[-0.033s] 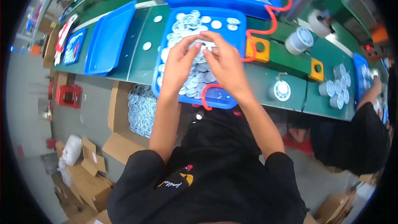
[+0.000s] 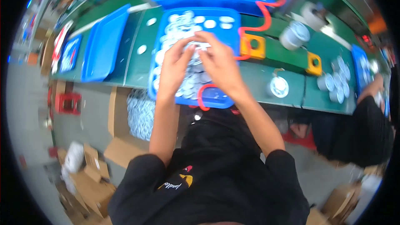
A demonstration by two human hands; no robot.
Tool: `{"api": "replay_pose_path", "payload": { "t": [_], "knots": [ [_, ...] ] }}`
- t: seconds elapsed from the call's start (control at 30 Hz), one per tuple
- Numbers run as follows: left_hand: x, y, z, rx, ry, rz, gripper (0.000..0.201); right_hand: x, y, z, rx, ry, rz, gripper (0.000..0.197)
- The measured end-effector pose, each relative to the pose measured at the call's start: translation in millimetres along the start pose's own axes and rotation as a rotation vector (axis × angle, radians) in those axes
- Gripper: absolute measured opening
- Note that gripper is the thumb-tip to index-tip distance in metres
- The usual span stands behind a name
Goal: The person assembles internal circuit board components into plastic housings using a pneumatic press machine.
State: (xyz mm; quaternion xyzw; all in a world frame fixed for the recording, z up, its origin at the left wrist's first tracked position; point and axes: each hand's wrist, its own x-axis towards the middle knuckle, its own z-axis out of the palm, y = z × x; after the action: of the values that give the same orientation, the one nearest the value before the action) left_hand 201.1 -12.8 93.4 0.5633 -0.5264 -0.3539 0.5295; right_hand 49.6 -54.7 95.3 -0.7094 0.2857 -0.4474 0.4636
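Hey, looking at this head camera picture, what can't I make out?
In the head view:
White part between the left hand and right hand: blurred, partly covered by them.
White discs directly beneath: hidden by those hands.
Far blue tray: cut off by the top edge.
Co-worker's hand: too blurred to tell its grip.

Hands [image 2: 221, 64] over a blue tray [image 2: 217, 96] of pale discs [image 2: 210, 24], upper centre of the frame.
They seem to hold a white piece [image 2: 202, 46], blurred; a red coiled tube [image 2: 267, 20] curves right of upper centre, an open carton [image 2: 125, 151] of pale rings [image 2: 139, 117] stands left of centre.
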Motion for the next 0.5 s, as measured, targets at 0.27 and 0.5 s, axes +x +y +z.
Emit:
{"api": "replay_pose_path", "payload": {
  "t": [0.27, 0.5],
  "knots": [
    [-12.4, -53.9, -52.2, -0.115, -0.072, -0.040, 0.054, 14.8, 34.9, 37.9, -0.119, -0.094, -0.239, 0.020],
    [6.7, 5.6, -8.0, 0.226, -0.019, 0.009, 0.058, 19.3, 31.4, 18.6, -0.371, -0.051, -0.164, 0.038]
  ]
}}
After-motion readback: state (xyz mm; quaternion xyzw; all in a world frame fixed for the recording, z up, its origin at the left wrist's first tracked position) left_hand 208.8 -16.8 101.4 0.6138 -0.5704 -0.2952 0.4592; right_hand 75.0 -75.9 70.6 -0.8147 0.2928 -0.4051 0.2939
